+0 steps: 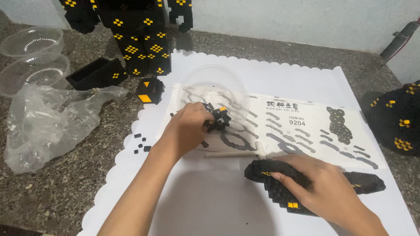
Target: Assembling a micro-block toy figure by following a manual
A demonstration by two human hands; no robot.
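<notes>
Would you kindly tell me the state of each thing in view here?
left hand: reaching into the clear plastic bowl, fingers on loose black bricks
right hand: pressed flat on the black-and-yellow brick slab
clear plastic bowl: tilted
printed instruction sheet: lying flat
crumpled clear plastic bag: opened, slack
two clear bowls: stacked

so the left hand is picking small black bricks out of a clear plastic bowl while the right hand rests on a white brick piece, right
Not quite: the head view shows the right hand resting on a flat black brick assembly with yellow specks, not a white one. The left hand is indeed picking small black bricks out of the clear plastic bowl.
</notes>
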